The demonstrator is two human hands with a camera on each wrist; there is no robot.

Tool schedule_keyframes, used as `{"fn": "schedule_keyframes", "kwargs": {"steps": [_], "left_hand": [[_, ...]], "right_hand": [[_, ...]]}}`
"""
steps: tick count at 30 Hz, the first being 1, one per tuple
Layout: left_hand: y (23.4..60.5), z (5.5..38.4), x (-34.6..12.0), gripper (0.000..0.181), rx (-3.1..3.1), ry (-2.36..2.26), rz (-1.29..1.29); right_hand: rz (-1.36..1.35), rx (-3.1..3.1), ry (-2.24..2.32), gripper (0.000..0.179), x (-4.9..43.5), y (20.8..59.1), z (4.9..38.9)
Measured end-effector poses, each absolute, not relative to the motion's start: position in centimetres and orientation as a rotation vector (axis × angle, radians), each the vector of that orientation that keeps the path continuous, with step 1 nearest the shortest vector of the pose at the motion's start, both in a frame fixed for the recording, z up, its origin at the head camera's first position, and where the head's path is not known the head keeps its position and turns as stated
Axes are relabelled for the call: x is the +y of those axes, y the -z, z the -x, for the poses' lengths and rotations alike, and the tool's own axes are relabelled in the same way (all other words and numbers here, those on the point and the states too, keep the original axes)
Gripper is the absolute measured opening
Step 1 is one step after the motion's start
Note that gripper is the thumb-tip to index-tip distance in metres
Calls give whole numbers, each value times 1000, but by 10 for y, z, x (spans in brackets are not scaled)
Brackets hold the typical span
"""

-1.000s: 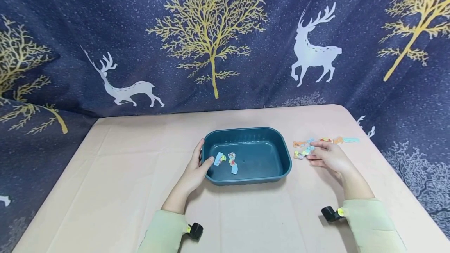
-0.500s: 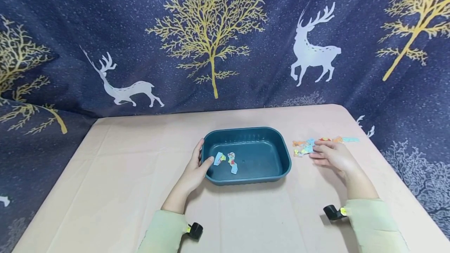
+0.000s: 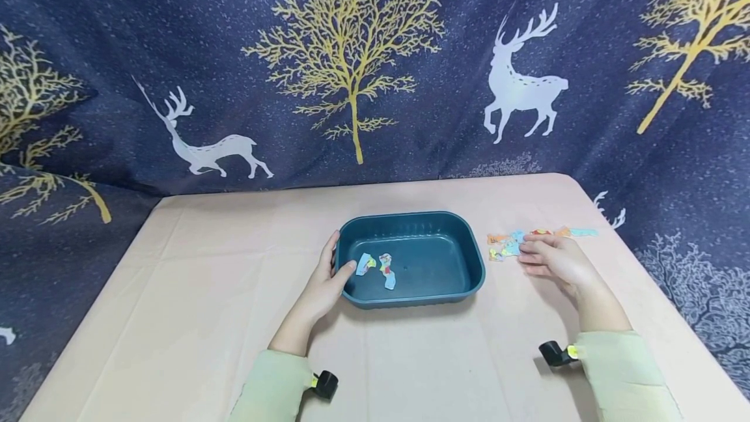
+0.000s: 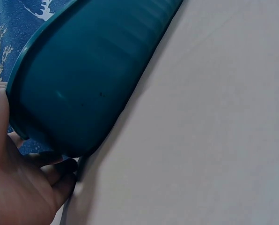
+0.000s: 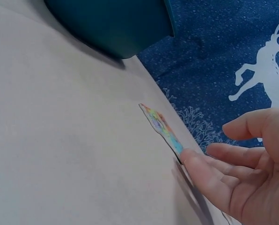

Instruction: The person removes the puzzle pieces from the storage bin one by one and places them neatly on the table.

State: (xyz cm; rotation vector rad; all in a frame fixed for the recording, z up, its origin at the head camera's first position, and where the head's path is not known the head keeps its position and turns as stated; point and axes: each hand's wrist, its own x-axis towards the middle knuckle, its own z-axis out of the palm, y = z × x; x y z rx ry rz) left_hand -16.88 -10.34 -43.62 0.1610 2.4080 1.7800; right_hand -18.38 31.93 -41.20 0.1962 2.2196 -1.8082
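In the head view my left hand [image 3: 325,279] holds the left end of a dark teal plastic basin [image 3: 410,300], thumb over the rim and fingers outside. The left wrist view shows the fingers against the outer wall of the basin [image 4: 83,84]. Two torn, colourfully printed paper scraps [image 3: 366,264] lie on the basin's floor. To its right, my right hand [image 3: 556,269] has thumb and fingers apart. A fingertip meets the near end of the printed scraps [image 5: 162,125] in the right wrist view; whether it presses on them I cannot tell.
More scraps, one red and yellow [image 3: 541,232] and one orange and light blue [image 3: 577,232], lie behind the right hand. A pale cloth covers the table [image 3: 234,253]. A dark blue curtain [image 3: 410,135] with deer and trees hangs behind its far edge.
My right hand has shifted slightly right, exposing more of the blue scrap; the scraps at its fingertips now lie close together. The left hand and basin have stayed put.
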Motion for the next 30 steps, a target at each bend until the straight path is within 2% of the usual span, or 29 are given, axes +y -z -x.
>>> {"fn": "schedule_keyframes", "kwargs": {"steps": [4,14,22,30], "left_hand": [[436,169,-105,65,2411,-1774,-145],[406,156,-104,66,2390,-1757,-138],[433,167,-104,66,2408,-1755,-146],[438,167,-104,65,2424,-1774,-126]], "right_hand": [[-203,2228,1791,61,316,413,186],[-200,2246,1773,60,311,407,189],[-81,2339,1721,60,307,397,182],[101,2464,1640,57,284,382,185]]}}
